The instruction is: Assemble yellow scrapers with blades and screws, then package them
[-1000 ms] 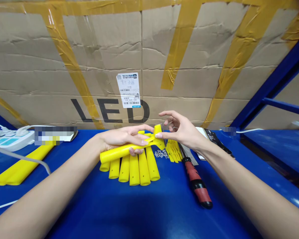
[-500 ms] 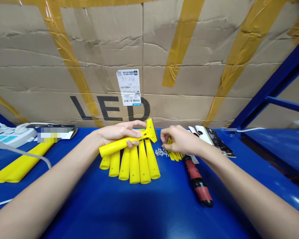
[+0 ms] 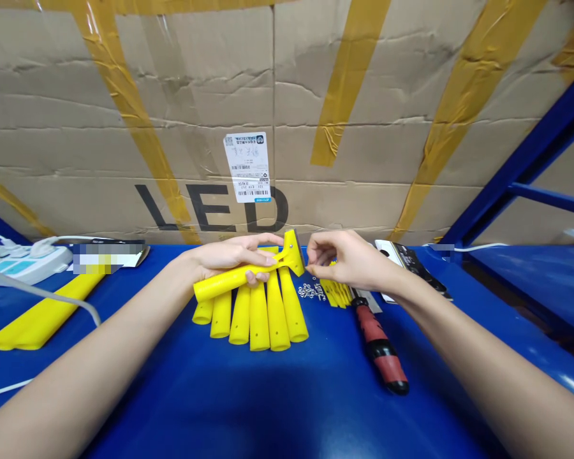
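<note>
At centre frame, the left hand (image 3: 234, 254) wraps the yellow scraper's (image 3: 226, 282) handle, best held steady while the curled right hand (image 3: 343, 258), contents unclear, hovers near its head.

I saw a soft shadow (image 3: 263, 408) darkening the blue tabletop (image 3: 363, 424) below the left fingers (image 3: 257, 278); amber tape (image 3: 128, 107) beyond them glinted.

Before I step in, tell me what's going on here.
Someone's left hand holds a yellow scraper over a row of yellow tubular handles. The right hand, curled, is beside the scraper's head, near small metal fasteners; whether it grips anything is unclear. A red-and-black screwdriver lies on the blue table.
</note>
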Available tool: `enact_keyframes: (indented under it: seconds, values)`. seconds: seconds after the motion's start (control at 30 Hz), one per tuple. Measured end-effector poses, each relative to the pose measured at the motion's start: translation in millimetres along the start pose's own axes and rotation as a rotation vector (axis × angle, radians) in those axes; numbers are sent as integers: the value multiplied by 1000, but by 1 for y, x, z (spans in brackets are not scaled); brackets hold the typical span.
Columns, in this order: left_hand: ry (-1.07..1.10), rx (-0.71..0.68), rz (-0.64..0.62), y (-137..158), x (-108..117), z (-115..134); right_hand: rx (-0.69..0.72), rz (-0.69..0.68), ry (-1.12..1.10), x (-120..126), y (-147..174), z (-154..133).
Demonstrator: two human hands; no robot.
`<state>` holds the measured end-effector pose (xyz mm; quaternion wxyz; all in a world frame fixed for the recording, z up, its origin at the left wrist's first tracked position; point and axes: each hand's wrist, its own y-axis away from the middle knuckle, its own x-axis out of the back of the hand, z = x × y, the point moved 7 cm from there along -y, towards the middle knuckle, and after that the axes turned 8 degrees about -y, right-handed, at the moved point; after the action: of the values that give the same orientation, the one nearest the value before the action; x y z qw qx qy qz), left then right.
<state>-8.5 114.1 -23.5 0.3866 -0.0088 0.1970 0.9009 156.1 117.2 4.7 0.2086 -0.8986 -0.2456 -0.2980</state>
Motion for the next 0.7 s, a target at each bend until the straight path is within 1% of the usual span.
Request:
enact_keyframes:
  seconds: [0.1,0.27,0.4,0.47,0.6,0.7]
  values:
    - [11,-8,-23,0,-7,0,71,35,-68,6,2,-9]
    - [18,-35,-45,2,-13,2,139,62,-54,3,4,-15]
    - [23,-52,-58,2,-10,3,198,87,35,2,4,-21]
    - [30,-60,-64,2,-8,4,222,74,99,-1,4,-22]
    - [26,-69,-73,1,-6,5,252,43,210,-6,3,-21]
    - [21,-73,-82,1,-5,6,279,62,252,-6,3,-20]
